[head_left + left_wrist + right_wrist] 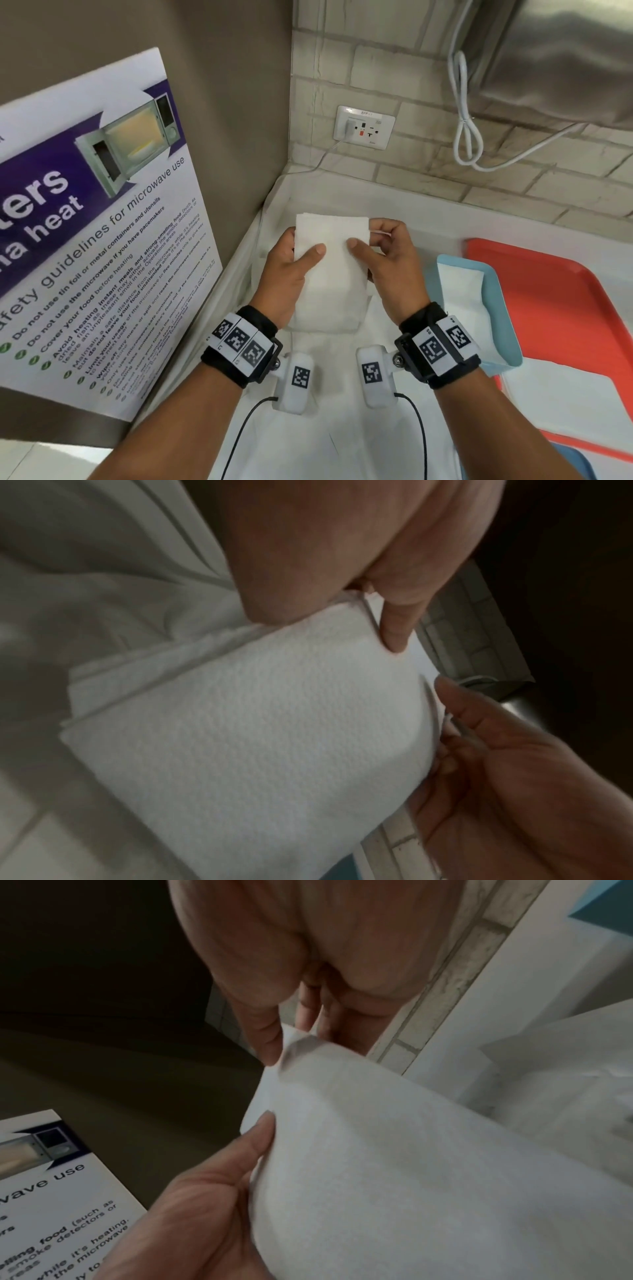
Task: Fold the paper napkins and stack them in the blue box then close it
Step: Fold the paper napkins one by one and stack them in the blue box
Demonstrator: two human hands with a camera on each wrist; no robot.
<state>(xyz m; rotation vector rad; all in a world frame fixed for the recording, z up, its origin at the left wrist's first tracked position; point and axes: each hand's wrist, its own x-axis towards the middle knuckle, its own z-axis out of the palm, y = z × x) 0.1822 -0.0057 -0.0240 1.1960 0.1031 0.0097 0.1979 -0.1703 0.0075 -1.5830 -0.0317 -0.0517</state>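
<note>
While pinched between left hand point(287, 274) and right hand point(394, 263): one folded napkin point(330, 270); another in one blue box point(496, 308).

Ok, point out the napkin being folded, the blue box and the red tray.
napkin point(330, 270): head view, middle of the folded sheet between both hands.
blue box point(501, 308): head view, its right wall.
red tray point(561, 291): head view, bare floor right of the box.

Off to the left of the grip there's a microwave safety poster point(99, 219) leaning on the brown wall. Past it, up on the brick wall, a white socket point(364, 127) with a plug in it. A looped white cable point(466, 113) hangs further right, and an orange tray point(561, 291) sits on the right.
</note>
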